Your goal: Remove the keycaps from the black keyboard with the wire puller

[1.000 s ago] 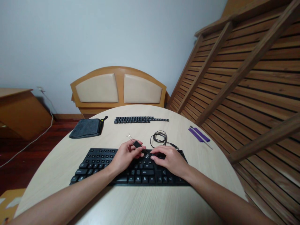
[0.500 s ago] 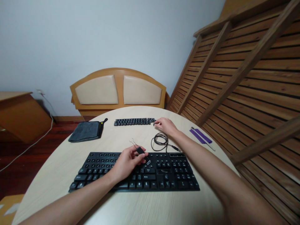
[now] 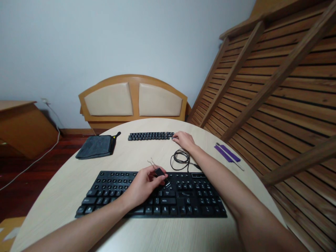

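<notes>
The left forearm [image 3: 94, 225] and right forearm [image 3: 217, 173] are bare (smooth, too), tapering toward slender, bare fingers [image 3: 158, 180].

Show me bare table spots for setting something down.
The table is bare between the grey pouch and coiled cable, and between right forearm and purple strips. Crowded: keyboard under left hand and wire tool, keycap rows at right hand.

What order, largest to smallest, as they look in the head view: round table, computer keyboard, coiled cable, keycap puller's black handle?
1. Round table
2. Computer keyboard, partly hidden
3. Coiled cable
4. Keycap puller's black handle
</notes>
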`<act>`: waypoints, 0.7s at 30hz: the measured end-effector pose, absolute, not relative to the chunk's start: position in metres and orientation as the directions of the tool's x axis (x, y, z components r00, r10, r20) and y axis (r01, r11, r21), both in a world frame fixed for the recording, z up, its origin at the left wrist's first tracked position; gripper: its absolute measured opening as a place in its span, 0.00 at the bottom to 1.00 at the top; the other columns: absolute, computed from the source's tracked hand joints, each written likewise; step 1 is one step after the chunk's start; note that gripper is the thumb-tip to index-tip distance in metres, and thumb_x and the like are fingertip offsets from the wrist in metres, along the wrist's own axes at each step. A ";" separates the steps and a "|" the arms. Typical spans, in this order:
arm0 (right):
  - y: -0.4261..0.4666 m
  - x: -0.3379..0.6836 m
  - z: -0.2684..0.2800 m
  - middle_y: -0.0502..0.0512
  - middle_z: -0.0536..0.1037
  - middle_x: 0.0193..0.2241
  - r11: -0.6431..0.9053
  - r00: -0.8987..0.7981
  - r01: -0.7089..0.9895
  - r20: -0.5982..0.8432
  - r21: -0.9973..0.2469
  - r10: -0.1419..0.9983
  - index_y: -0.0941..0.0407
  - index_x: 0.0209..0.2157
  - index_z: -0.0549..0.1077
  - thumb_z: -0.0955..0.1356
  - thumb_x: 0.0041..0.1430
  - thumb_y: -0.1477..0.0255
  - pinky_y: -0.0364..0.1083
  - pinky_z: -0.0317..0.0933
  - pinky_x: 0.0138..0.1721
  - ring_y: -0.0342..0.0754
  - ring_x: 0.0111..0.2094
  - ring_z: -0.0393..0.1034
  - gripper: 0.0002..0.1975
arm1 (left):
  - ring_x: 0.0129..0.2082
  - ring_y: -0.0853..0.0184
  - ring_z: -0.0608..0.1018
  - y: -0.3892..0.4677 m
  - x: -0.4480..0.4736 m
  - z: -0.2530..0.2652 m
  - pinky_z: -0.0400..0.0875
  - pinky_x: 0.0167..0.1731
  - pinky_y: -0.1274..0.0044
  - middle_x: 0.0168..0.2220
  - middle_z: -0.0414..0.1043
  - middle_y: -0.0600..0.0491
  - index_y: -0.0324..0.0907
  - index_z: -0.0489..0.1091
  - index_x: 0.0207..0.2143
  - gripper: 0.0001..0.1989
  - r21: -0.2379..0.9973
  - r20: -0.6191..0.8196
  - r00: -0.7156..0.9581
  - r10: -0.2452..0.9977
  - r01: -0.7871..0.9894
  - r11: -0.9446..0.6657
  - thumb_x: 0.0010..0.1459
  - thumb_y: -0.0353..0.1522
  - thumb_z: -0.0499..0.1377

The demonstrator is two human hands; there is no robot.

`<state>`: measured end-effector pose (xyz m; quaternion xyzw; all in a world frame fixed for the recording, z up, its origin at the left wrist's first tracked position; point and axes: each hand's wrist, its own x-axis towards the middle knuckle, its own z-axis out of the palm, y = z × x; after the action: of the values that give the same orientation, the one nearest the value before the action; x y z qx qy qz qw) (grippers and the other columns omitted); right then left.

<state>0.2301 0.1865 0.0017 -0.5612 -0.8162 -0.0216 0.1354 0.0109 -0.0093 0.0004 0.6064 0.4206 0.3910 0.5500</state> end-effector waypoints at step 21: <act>0.187 0.219 -0.004 0.56 0.78 0.46 0.339 -0.301 0.935 0.267 -0.106 0.915 0.51 0.48 0.77 0.66 0.64 0.65 0.45 0.61 0.46 0.52 0.48 0.71 0.13 | 0.34 0.63 0.79 -0.012 0.011 0.007 0.70 0.32 0.74 0.40 0.78 0.47 0.38 0.71 0.41 0.13 0.985 -0.025 0.323 0.946 0.171 -0.033 0.59 0.39 0.60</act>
<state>0.2191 0.1869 -0.0040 -0.5740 -0.8059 -0.0348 0.1409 0.0112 -0.0118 0.0066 0.6180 0.4519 0.3665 0.5287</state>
